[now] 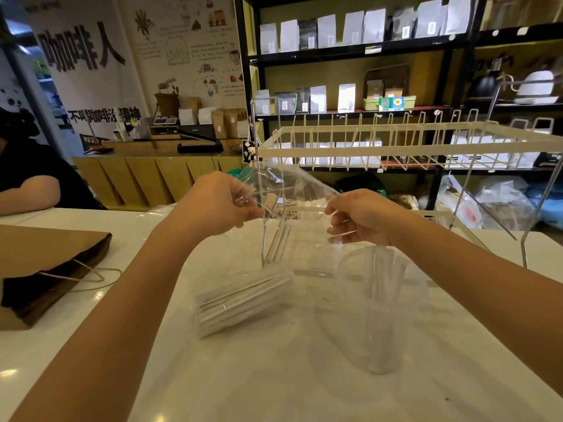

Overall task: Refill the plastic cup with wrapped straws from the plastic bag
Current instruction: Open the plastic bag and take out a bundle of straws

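While both hands are lifted over the glossy white table (274,391), the person stretches the mouth of a clear, crinkly plastic bag (292,190) between them. The left hand (213,205) is pinched shut on one edge of the film, and the right hand (362,217) is curled closed on the opposite edge. I take this as pulling the opening wide so the straws can be reached, or tipped out.

A bundle of white paper-wrapped straws (243,303) lies low in the bag, slanted, resting on or just above the tabletop. To its right sits the clear plastic cup (374,315), seen through the hanging film; it looks tilted or lying toward me, with what may be a few straws inside, though film, cup wall and glare blur together and I cannot be sure.

Behind the hands stands a cream wire rack (396,147), its right side cut off. A brown paper bag (45,263) with twine handles lies at the table's left edge. Where the plastic bag's bottom ends is hard to make out.
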